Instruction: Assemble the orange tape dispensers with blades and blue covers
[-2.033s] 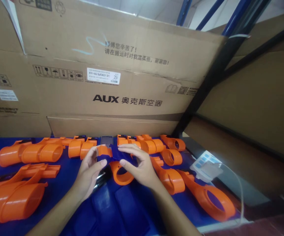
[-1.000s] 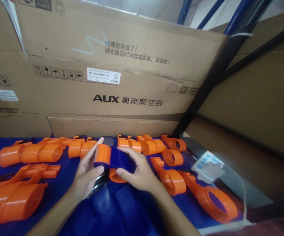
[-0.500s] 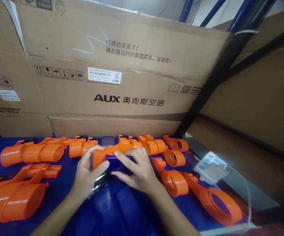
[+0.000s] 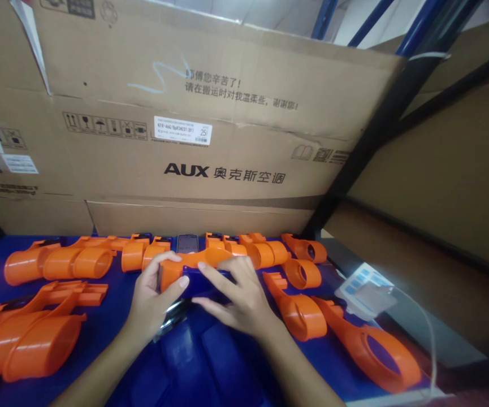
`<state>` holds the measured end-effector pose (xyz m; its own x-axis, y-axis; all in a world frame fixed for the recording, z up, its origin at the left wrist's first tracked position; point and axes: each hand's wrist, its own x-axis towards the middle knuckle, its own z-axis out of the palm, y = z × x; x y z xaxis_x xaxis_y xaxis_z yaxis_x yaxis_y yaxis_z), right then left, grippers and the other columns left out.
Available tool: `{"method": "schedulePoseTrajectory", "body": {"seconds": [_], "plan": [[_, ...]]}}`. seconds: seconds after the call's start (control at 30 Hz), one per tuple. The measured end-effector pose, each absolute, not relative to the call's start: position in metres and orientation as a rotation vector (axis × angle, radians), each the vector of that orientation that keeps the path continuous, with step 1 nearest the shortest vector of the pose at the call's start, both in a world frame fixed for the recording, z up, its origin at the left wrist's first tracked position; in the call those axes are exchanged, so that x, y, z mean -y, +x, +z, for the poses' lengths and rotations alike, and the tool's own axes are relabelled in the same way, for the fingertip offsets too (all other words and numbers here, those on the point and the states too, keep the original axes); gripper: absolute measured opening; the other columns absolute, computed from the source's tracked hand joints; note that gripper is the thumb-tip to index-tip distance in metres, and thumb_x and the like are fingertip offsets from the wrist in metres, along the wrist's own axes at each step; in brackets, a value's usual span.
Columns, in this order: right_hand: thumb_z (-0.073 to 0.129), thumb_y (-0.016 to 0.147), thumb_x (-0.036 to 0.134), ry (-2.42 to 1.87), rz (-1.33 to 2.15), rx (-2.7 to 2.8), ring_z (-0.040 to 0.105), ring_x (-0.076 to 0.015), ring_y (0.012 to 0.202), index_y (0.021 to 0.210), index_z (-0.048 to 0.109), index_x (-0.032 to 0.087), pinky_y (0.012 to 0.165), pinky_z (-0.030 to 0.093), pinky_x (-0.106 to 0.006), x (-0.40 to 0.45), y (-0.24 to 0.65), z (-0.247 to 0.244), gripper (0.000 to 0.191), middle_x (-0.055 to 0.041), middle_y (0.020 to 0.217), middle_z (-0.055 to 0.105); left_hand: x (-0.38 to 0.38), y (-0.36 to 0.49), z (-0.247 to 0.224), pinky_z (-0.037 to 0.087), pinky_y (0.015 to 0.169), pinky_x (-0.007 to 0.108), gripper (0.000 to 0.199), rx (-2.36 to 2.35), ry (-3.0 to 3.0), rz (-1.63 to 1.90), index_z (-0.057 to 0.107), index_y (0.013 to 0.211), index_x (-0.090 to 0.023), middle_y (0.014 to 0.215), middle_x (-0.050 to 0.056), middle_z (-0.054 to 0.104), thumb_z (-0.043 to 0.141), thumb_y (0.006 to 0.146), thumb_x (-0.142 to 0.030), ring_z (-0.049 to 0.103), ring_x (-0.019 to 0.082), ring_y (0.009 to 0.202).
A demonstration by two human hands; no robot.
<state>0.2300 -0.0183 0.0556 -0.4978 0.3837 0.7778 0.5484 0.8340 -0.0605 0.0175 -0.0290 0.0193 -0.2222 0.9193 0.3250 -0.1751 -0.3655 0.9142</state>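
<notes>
An orange plastic tape dispenser (image 4: pixel 171 275) is held between my two hands above the middle of the blue surface. My left hand (image 4: pixel 153 299) is closed around its left end, thumb in front and fingers behind. Reaching from the right, my right hand (image 4: pixel 244 294) has its fingers on top of the dispenser and its thumb lower down. A shiny dark blue part (image 4: pixel 204 281) shows along the near side, partly covered by the fingers. Just under my left thumb lies a shiny metal piece (image 4: pixel 175 314), whose kind I cannot make out.
More orange tape dispensers (image 4: pixel 94 263) lie in rows at left, back and right. Glossy blue sheet-like pieces (image 4: pixel 189 362) lie nearest me. A phone-like device (image 4: pixel 187 243) stands at the back. A white box with a cable (image 4: pixel 365 291) is at right; a large carton (image 4: pixel 227 141) walls the back.
My view has shifted slightly, so everything sits a little to the right. Both hands keep nearly the same hold on the dispenser.
</notes>
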Motion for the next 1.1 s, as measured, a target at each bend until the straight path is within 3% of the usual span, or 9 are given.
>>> {"method": "schedulePoseTrajectory", "body": {"seconds": [0.1, 0.27, 0.47, 0.6, 0.7, 0.8, 0.97, 1.1], "plan": [[0.077, 0.086, 0.045, -0.689, -0.222, 2.151, 0.063, -0.0273, 0.089, 0.146, 0.056, 0.031, 0.080, 0.052, -0.045, 0.020, 0.230, 0.057, 0.065, -0.0088, 0.099, 0.067, 0.030, 0.019, 0.022, 0.048, 0.100, 0.037, 0.045, -0.997, 1.222, 1.710, 0.069, 0.115, -0.026, 0.115, 0.005, 0.069, 0.085, 0.073, -0.034, 0.063, 0.027, 0.110], [0.078, 0.084, 0.049, -0.742, 0.070, 1.985, 0.066, -0.0317, 0.103, 0.148, 0.051, 0.029, 0.091, 0.055, -0.049, 0.020, 0.228, 0.054, 0.073, -0.0122, 0.116, 0.068, 0.035, 0.022, 0.026, 0.045, 0.109, 0.042, 0.076, -0.740, 1.213, 1.620, 0.056, 0.143, -0.030, 0.138, 0.010, 0.064, 0.086, 0.073, -0.039, 0.055, 0.034, 0.133], [0.030, 0.106, 0.055, -0.729, 0.612, 1.650, 0.060, -0.0292, 0.128, 0.144, 0.053, 0.025, 0.109, 0.050, -0.047, 0.014, 0.219, 0.036, 0.053, -0.0114, 0.135, 0.065, 0.040, 0.028, 0.024, 0.035, 0.119, 0.049, 0.084, -0.802, 1.585, 1.428, 0.056, 0.145, -0.026, 0.152, 0.014, 0.053, 0.090, 0.068, -0.025, 0.046, 0.038, 0.143], [0.028, 0.107, 0.055, -0.885, 0.743, 1.636, 0.046, -0.0283, 0.144, 0.144, 0.056, 0.024, 0.122, 0.036, -0.050, 0.012, 0.214, 0.031, 0.055, -0.0099, 0.145, 0.059, 0.041, 0.030, 0.021, 0.047, 0.109, 0.047, 0.076, -0.868, 1.528, 1.448, 0.054, 0.145, -0.027, 0.145, 0.012, 0.061, 0.084, 0.076, -0.028, 0.057, 0.037, 0.132], [0.029, 0.107, 0.054, -0.875, 0.736, 1.663, 0.050, -0.0273, 0.139, 0.141, 0.059, 0.025, 0.121, 0.037, -0.050, 0.010, 0.216, 0.036, 0.054, -0.0086, 0.144, 0.060, 0.048, 0.017, 0.025, 0.050, 0.104, 0.043, 0.067, -1.021, 1.602, 1.455, 0.057, 0.142, -0.027, 0.135, 0.008, 0.068, 0.081, 0.080, -0.032, 0.063, 0.034, 0.124], [0.023, 0.109, 0.052, -0.792, 0.684, 1.712, 0.061, -0.0258, 0.124, 0.126, 0.070, 0.026, 0.113, 0.044, -0.048, 0.008, 0.220, 0.044, 0.056, -0.0072, 0.129, 0.069, 0.068, -0.013, 0.034, 0.049, 0.104, 0.043, 0.060, -1.257, 1.705, 1.424, 0.057, 0.142, -0.028, 0.129, 0.007, 0.072, 0.075, 0.085, -0.038, 0.066, 0.034, 0.120], [0.024, 0.108, 0.052, -0.759, 0.618, 1.695, 0.065, -0.0269, 0.111, 0.109, 0.077, 0.026, 0.104, 0.049, -0.047, 0.007, 0.224, 0.053, 0.059, -0.0066, 0.111, 0.075, 0.113, -0.088, 0.043, 0.044, 0.108, 0.047, 0.059, -1.784, 1.803, 1.294, 0.061, 0.138, -0.030, 0.131, 0.007, 0.072, 0.071, 0.084, -0.051, 0.063, 0.039, 0.123], [0.023, 0.108, 0.053, -0.745, 0.583, 1.690, 0.066, -0.0270, 0.108, 0.108, 0.077, 0.027, 0.101, 0.049, -0.046, 0.007, 0.225, 0.054, 0.060, -0.0069, 0.108, 0.075, 0.130, -0.121, 0.040, 0.049, 0.094, 0.051, 0.056, -2.141, 1.884, 1.019, 0.062, 0.136, -0.027, 0.109, 0.011, 0.077, 0.062, 0.088, -0.056, 0.071, 0.042, 0.101]]}}
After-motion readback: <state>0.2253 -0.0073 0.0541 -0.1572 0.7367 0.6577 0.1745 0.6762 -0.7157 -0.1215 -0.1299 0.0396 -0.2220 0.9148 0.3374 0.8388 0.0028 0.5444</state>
